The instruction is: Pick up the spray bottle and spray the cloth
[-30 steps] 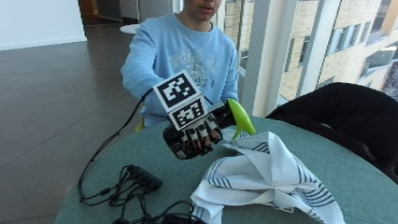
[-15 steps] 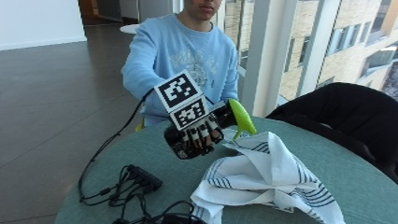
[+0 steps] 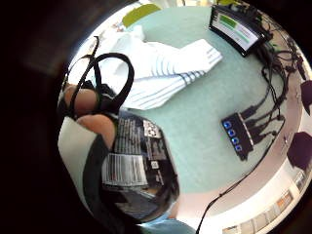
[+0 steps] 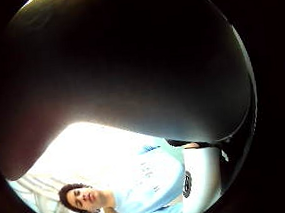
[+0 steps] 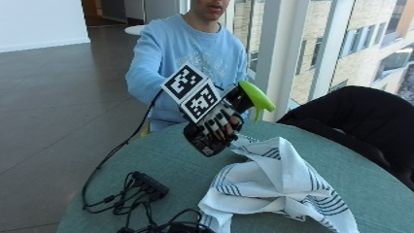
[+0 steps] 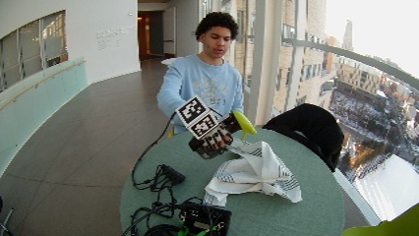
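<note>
— Where was the spray bottle?

— Off the table, near its far edge. The gloved right hand was wrapped round its dark body, the green nozzle aimed over the cloth.

— And the cloth?

— A white striped heap on the table, just beside the bottle, peaked in the middle. The little-finger palm view showed the bottle's label close against the palm, the cloth beyond it.

— Any change from half a second earlier?

— None that I could see; hand, bottle and cloth kept their places.

— Anything else?

— A black hub with cables near the table's left edge.
</note>
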Available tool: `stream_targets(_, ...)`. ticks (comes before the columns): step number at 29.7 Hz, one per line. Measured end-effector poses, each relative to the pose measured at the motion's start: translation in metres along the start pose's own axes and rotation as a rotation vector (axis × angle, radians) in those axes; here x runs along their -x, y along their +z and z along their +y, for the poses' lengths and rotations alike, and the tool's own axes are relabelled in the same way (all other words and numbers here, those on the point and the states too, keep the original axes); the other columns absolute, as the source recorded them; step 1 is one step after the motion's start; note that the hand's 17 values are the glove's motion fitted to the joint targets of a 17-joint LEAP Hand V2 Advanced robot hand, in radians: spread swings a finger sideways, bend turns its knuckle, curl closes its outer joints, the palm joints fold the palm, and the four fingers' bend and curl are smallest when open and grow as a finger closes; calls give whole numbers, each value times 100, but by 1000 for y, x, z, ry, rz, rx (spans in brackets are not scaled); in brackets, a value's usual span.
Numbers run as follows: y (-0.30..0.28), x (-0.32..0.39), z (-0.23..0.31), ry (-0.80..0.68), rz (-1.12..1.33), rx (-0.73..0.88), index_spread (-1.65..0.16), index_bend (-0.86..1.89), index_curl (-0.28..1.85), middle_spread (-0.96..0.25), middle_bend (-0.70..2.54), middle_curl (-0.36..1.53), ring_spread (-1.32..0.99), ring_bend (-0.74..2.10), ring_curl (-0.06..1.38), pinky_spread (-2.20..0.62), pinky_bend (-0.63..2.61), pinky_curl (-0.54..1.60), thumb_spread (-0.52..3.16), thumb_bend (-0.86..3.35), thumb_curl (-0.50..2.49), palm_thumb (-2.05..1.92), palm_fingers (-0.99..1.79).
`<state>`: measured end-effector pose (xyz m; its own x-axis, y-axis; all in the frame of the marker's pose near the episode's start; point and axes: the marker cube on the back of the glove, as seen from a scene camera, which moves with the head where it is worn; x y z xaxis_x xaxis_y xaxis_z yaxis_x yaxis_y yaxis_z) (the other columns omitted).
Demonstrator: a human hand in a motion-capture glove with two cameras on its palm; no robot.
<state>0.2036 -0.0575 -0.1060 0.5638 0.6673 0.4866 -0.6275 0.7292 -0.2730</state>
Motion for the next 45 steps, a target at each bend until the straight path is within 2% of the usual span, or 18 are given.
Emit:
stream_targets(7,27,62,13,-238,-175,-77,-24,13,36,-7,24,44,-6,48,38,-4,37,37,76,-3,64,95,115)
stream_targets(14,75,118,21,-409,-313,-54,-24,14,36,-7,23,44,-6,48,38,-4,37,37,76,-3,64,94,115)
stream_targets(23,171,179,23,-585,-486,-21,-24,14,36,-7,22,44,-6,48,38,-4,37,37,77,-3,64,94,113)
stream_targets(32,242,201,24,-650,-536,-19,-24,13,36,-8,22,44,-6,47,38,-4,37,37,77,-3,64,94,113)
stream_targets(45,272,193,17,-632,-511,-39,-24,13,36,-8,21,44,-7,46,38,-4,37,37,77,-3,64,94,113)
